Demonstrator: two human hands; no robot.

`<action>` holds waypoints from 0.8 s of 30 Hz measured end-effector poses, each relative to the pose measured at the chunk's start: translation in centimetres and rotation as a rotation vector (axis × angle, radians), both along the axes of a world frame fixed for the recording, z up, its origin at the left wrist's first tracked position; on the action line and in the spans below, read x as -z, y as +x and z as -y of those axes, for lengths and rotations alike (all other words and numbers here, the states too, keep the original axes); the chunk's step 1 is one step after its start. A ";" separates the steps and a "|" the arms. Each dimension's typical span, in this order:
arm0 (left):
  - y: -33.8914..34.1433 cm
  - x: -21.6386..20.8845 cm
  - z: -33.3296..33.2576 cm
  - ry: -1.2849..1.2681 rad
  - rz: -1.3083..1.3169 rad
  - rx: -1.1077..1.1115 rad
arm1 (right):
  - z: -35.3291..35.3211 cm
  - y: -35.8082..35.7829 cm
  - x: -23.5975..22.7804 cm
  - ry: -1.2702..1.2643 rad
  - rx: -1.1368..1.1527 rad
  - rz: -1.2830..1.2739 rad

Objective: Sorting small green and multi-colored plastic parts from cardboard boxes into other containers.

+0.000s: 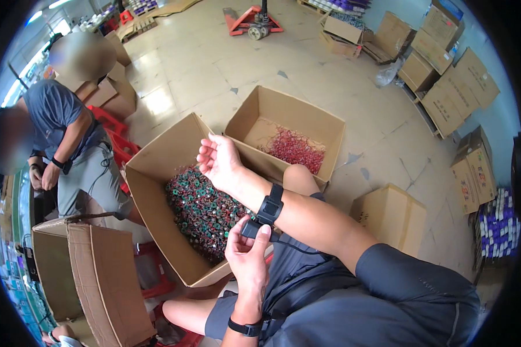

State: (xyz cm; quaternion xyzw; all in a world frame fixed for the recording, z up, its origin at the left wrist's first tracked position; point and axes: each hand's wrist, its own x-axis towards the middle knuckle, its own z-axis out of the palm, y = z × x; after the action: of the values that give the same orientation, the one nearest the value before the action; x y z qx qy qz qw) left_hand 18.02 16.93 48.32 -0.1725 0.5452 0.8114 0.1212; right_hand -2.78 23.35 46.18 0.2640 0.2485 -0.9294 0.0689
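My right hand (223, 165) is raised above the edge of a cardboard box (156, 153), palm up, its fingers loosely curled and apart, holding nothing. Around my right wrist sits a black strap (271, 205). My left hand (248, 260) pinches a small black box-shaped device (250, 229) between thumb and fingers, right beside that strap. From the device a black cable (298, 248) runs toward my lap. The cardboard box below holds a heap of small green and dark round parts with reddish wires (202, 211). Another black strap (246, 328) circles my left wrist.
Beyond my knee stands a second carton (283, 107) with red wired parts (295, 149). A tall open carton (98, 277) is at lower left. A co-worker (58, 121) sits at left, hands together. A red pallet jack (253, 23) and stacked cartons (446, 75) are farther off.
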 end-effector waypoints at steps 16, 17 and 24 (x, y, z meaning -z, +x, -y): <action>-1.1 -0.7 1.0 -0.956 -0.794 -0.005 | 4.1 3.4 1.5 1.606 -0.111 -0.691; -1.6 -1.2 0.4 -1.041 -0.746 0.040 | 4.0 3.3 2.1 1.771 -0.153 -0.729; -2.8 -1.5 -1.1 -1.244 -0.641 0.178 | 2.7 2.1 7.2 2.404 -0.505 -0.803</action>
State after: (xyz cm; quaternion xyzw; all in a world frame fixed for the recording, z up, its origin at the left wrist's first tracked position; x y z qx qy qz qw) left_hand 15.23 18.03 49.81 0.0828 0.9287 0.3471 -0.1006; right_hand -0.67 20.67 38.95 -0.1900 0.9697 -0.0993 -0.1168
